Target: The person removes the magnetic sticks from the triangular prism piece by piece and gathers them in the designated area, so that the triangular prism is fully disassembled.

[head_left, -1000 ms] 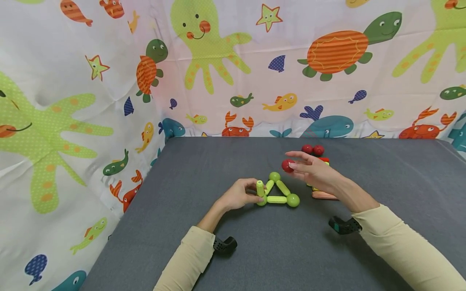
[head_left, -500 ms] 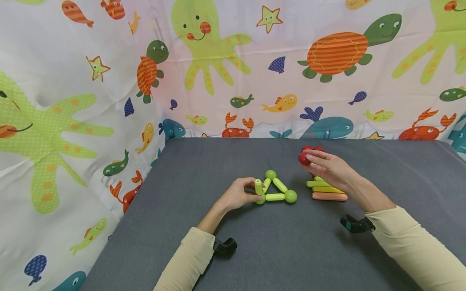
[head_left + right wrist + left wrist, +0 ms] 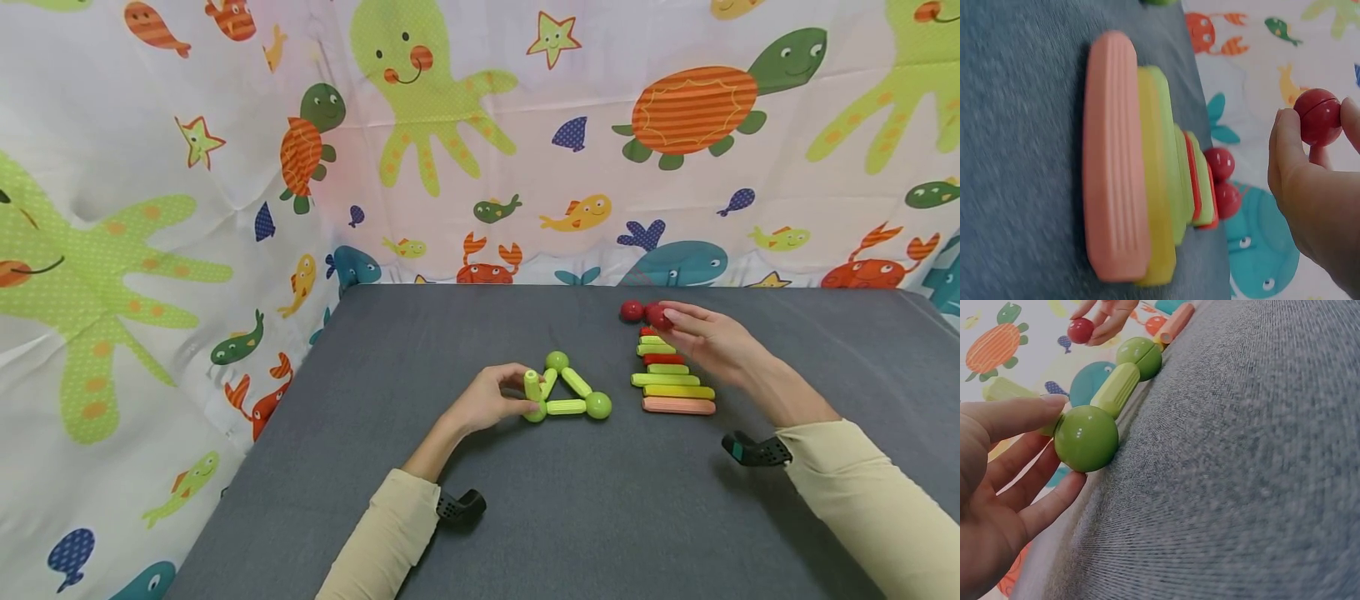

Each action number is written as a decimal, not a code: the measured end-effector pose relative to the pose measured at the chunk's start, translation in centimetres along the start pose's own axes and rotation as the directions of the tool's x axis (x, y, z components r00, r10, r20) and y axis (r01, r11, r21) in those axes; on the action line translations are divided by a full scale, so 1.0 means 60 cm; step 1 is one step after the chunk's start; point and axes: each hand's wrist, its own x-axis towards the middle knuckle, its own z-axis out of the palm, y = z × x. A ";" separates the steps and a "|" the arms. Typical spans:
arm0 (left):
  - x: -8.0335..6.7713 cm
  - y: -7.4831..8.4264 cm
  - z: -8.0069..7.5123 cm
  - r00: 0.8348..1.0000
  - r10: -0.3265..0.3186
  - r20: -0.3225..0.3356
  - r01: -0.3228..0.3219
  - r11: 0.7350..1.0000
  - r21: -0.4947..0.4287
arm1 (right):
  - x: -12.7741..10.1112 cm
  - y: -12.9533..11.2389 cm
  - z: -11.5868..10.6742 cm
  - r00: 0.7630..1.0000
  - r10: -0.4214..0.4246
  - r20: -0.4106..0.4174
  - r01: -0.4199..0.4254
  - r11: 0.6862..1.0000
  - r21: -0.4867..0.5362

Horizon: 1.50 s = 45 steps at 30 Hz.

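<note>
A flat triangle of green sticks and green balls (image 3: 567, 392) lies mid-table. My left hand (image 3: 522, 400) grips its near-left corner, where a green stick (image 3: 532, 385) stands upright. In the left wrist view a finger and thumb pinch that corner's green ball (image 3: 1088, 439). My right hand (image 3: 670, 322) hovers at the back right and pinches a red ball (image 3: 658, 316) in its fingertips (image 3: 1286, 147). Another red ball (image 3: 632, 311) lies on the table beside it. The right wrist view shows the held red ball (image 3: 1319, 115) above two resting red balls (image 3: 1221, 181).
A row of green, red, yellow and pink sticks (image 3: 671, 379) lies side by side under my right hand, the pink stick (image 3: 1113, 162) nearest me. The grey table (image 3: 525, 517) is backed by a sea-animal curtain (image 3: 225, 167) close behind and on the left.
My right hand carried the red ball from beside the triangle back and to the right, next to the other red balls. The row of sticks is now uncovered. The left hand stayed put.
</note>
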 end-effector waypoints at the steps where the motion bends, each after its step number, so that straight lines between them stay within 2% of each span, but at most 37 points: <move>1: 0.002 -0.008 0.000 1.000 0.001 -0.001 -0.001 1.000 -0.003 | 0.001 -0.002 -0.004 1.000 0.002 -0.010 -0.002 1.000 0.004; 6: 0.005 -0.024 -0.001 1.000 0.015 -0.014 -0.016 0.999 -0.041 | 0.003 -0.010 -0.022 0.999 -0.005 -0.037 0.005 1.000 0.009; 14: 0.005 -0.023 -0.003 1.000 -0.005 -0.024 0.003 0.998 -0.056 | 0.005 -0.023 -0.055 0.999 -0.029 -0.046 0.031 0.998 0.049; 23: 0.005 -0.022 -0.002 1.000 0.010 -0.020 -0.011 0.999 -0.032 | 0.021 -0.032 -0.080 0.982 -0.021 -0.190 0.020 1.000 -0.005; 27: 0.006 -0.025 -0.001 1.000 0.007 -0.020 -0.008 0.999 -0.048 | 0.034 -0.026 -0.088 0.974 -0.014 -0.225 0.006 0.999 -0.038; 34: -0.010 0.025 -0.010 1.000 -0.007 -0.003 0.006 0.997 -0.078 | 0.054 -0.022 -0.090 0.946 -0.009 -0.324 -0.029 0.993 -0.113; 40: -0.010 0.027 -0.012 1.000 0.006 0.001 -0.005 0.997 -0.077 | 0.073 -0.018 -0.089 0.921 -0.001 -0.389 -0.055 0.990 -0.132; 45: -0.009 0.028 -0.011 1.000 0.007 0.008 -0.006 0.997 -0.080 | 0.082 -0.012 -0.095 0.922 -0.005 -0.388 -0.037 0.994 -0.099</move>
